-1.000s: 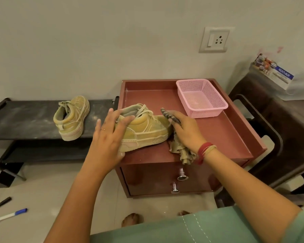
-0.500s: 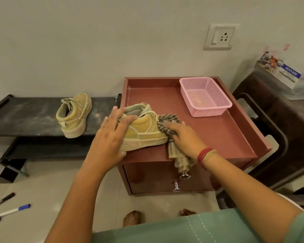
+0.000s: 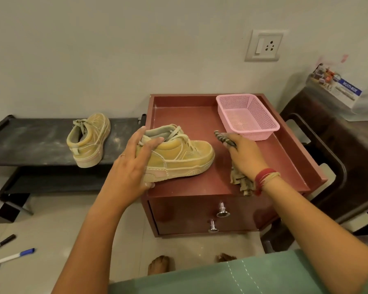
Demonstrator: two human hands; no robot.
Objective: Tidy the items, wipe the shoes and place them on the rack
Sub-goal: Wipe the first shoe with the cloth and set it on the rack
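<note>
A tan sneaker (image 3: 183,155) stands on the red-brown cabinet top (image 3: 191,115), toe pointing right. My left hand (image 3: 134,166) grips its heel and collar. My right hand (image 3: 243,155) holds a striped cloth (image 3: 241,181) just right of the toe, apart from the shoe; the cloth hangs below the palm. The second tan sneaker (image 3: 88,140) stands on the dark rack (image 3: 30,141) at the left, heel toward me.
A pink mesh basket (image 3: 246,115) sits at the cabinet's back right. Dark furniture (image 3: 338,149) with a labelled box stands to the right. Pens (image 3: 11,255) lie on the floor at the lower left. My feet show below the cabinet drawers.
My right hand with the cloth has moved off the sneaker's toe to the right. My left hand keeps its hold on the heel.
</note>
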